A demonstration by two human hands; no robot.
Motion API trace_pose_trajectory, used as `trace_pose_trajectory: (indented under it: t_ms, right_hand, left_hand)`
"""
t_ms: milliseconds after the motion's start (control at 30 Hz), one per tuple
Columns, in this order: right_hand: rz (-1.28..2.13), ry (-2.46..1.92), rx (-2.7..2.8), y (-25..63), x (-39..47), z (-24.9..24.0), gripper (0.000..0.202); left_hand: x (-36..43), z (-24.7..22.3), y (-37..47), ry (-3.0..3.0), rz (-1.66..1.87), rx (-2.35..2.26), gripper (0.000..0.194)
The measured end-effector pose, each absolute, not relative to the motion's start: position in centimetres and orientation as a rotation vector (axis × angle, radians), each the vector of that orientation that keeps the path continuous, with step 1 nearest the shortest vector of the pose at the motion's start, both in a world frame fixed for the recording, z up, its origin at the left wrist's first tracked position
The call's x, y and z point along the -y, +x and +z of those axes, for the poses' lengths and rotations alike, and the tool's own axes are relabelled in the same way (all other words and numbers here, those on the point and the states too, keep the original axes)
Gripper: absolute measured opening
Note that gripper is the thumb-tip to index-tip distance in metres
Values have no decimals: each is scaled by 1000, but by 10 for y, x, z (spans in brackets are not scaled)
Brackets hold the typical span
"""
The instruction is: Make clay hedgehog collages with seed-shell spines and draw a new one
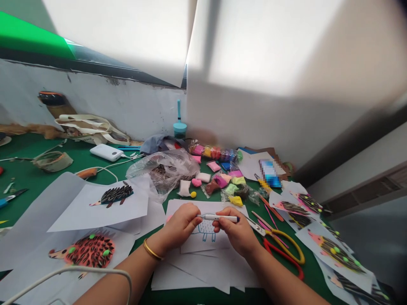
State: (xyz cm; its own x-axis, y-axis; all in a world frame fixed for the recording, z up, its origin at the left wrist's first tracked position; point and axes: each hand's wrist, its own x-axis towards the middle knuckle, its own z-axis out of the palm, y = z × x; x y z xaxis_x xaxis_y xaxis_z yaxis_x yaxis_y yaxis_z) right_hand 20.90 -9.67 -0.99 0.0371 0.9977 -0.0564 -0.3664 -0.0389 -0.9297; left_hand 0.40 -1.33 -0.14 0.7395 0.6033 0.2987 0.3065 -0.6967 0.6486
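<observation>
Both hands meet over a sheet of paper [193,245] with a blue outline drawing [208,238] of an animal with legs and short spine marks. A white marker pen [210,217] with a dark blue end lies level between them. My left hand [183,222], with a gold bangle at the wrist, pinches the pen's left end. My right hand [237,231] grips its body near the dark end. The hands hide part of the drawing. Scissors [284,245] with yellow and red handles rest just right of my right hand.
Clay packets [213,166] and a plastic bag of seeds [162,171] lie behind the papers. Seed-covered hedgehog pictures are on the left [92,252] and right [333,250]. A white power bank [106,152] with a cable sits back left. A pale cable [95,270] crosses the front left.
</observation>
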Motion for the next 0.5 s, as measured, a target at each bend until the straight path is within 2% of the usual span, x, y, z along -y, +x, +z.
trace_pose_trajectory:
  t_ms: [167, 300, 400, 500]
  right_hand:
    - [1422, -969, 767, 206, 102, -11, 27]
    - [1421, -969, 880, 212, 102, -6, 21]
    - [1304, -1022, 984, 225, 94, -1, 15]
    - [1043, -1220, 1132, 241, 82, 5, 16]
  left_hand:
    - [15, -6, 9, 2461, 684, -709, 40]
    - [12, -4, 12, 2449, 757, -733, 44]
    - [8, -1, 9, 2436, 846, -776, 42]
    - [3, -2, 1, 2369, 1018, -860, 39]
